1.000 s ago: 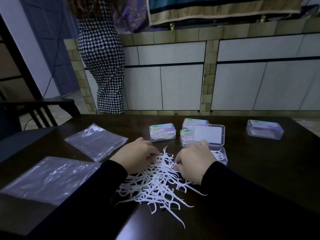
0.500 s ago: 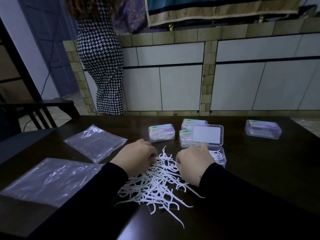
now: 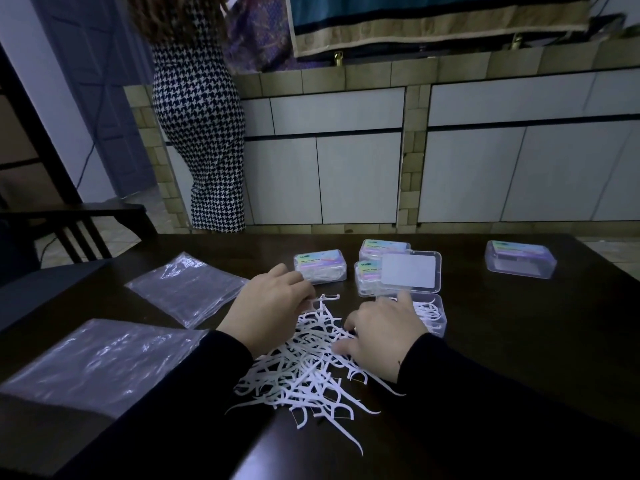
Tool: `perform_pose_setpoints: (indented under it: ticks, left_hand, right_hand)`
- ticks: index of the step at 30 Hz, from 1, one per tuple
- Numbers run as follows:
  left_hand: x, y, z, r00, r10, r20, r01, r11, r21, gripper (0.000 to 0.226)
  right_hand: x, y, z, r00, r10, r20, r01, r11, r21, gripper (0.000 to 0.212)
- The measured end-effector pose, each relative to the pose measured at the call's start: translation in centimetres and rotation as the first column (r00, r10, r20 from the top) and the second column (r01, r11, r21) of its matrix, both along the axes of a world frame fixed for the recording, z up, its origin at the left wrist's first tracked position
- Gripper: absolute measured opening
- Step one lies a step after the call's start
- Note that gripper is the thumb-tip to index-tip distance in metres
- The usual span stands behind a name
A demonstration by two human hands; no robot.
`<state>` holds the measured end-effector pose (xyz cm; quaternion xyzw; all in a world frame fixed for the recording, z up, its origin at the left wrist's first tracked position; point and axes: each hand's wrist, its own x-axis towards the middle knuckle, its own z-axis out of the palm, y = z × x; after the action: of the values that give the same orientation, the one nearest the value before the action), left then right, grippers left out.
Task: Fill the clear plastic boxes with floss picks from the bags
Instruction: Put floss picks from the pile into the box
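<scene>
A loose pile of white floss picks (image 3: 304, 372) lies on the dark table (image 3: 519, 358) in front of me. My left hand (image 3: 273, 306) curls over the pile's far left edge and its fingertips pinch picks there. My right hand (image 3: 384, 336) is bent over the pile's right side, with its thumb and fingers closing on picks. Just past it, an open clear box (image 3: 437, 315) holds a few picks, and its lid (image 3: 410, 271) stands upright. Two flat plastic bags (image 3: 187, 289) (image 3: 100, 365) lie to the left.
Closed filled boxes sit behind the pile (image 3: 320, 266), (image 3: 382, 247), (image 3: 367, 278), and one more box (image 3: 521, 259) stands at the far right. A person in a houndstooth dress (image 3: 201, 133) stands beyond the table by white cabinets. A dark chair (image 3: 69, 226) is at the left.
My right hand has slid back and to the right over the pile, and its thumb now shows apart from the fingers. My left hand has barely moved.
</scene>
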<state>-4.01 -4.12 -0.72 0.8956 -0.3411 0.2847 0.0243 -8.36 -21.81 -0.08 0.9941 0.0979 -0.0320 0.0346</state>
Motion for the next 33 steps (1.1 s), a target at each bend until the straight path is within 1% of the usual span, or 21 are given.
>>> perform_pose_setpoints:
  ticks: [4,6,9,13,16,18,20,22,25,28,30,33]
  left_hand:
    - [-0.1,0.0,-0.2,0.999,0.009,-0.052,-0.009,1.000,0.008,0.006]
    - [-0.1,0.0,-0.3,0.998,0.015,-0.056,-0.014,1.000,0.010,0.004]
    - [0.0,0.1,-0.3,0.999,0.013,-0.046,-0.013,1.000,0.002,0.004]
    - [0.1,0.1,-0.3,1.000,0.009,-0.026,-0.010,1.000,-0.016,0.007]
    - [0.2,0.0,-0.2,1.000,0.020,-0.002,-0.020,0.999,-0.028,0.008]
    - [0.2,-0.1,-0.1,0.999,0.026,0.022,-0.025,0.998,-0.051,0.007]
    - [0.1,-0.4,0.0,0.998,0.040,0.045,-0.036,0.997,-0.075,0.005]
    - [0.2,-0.5,0.0,0.995,0.061,0.078,-0.053,0.993,-0.102,0.005]
    - [0.4,-0.6,-0.2,0.988,0.094,0.125,-0.072,0.983,-0.170,0.005]
    - [0.2,-1.1,-0.2,0.976,0.136,0.168,-0.095,0.968,-0.232,0.020]
    - [0.1,-1.6,0.1,0.969,0.151,0.196,-0.097,0.960,-0.263,0.022]
    - [0.0,-2.8,0.4,0.960,0.171,0.222,-0.102,0.950,-0.294,0.016]
  right_hand:
    - [0.0,0.0,0.0,1.000,0.016,0.023,-0.017,0.999,0.047,0.042]
    - [0.1,0.2,0.0,0.999,0.013,0.032,-0.014,0.999,0.036,0.039]
    - [-0.1,0.6,-0.1,0.997,0.030,0.068,-0.027,0.999,-0.041,0.035]
    - [-0.7,1.1,-0.5,0.965,0.155,0.210,-0.114,0.974,-0.194,0.023]
    - [-1.1,1.1,-0.4,0.947,0.206,0.248,-0.153,0.964,-0.217,0.018]
    - [-1.0,0.9,-0.3,0.943,0.209,0.259,-0.157,0.966,-0.207,0.017]
    - [-0.8,0.7,-0.2,0.937,0.197,0.290,-0.147,0.971,-0.186,0.014]
    - [-0.5,0.2,0.3,0.932,0.168,0.320,-0.132,0.983,-0.132,0.013]
    - [-0.1,-1.0,1.3,0.931,0.125,0.344,-0.127,0.992,-0.018,0.022]
    - [-0.1,-2.5,2.2,0.931,0.075,0.356,-0.132,0.982,0.139,0.030]
    - [-0.1,-3.5,2.7,0.926,0.064,0.371,-0.137,0.976,0.172,0.030]
    - [0.2,-5.2,3.4,0.911,0.026,0.412,-0.118,0.973,0.198,0.028]
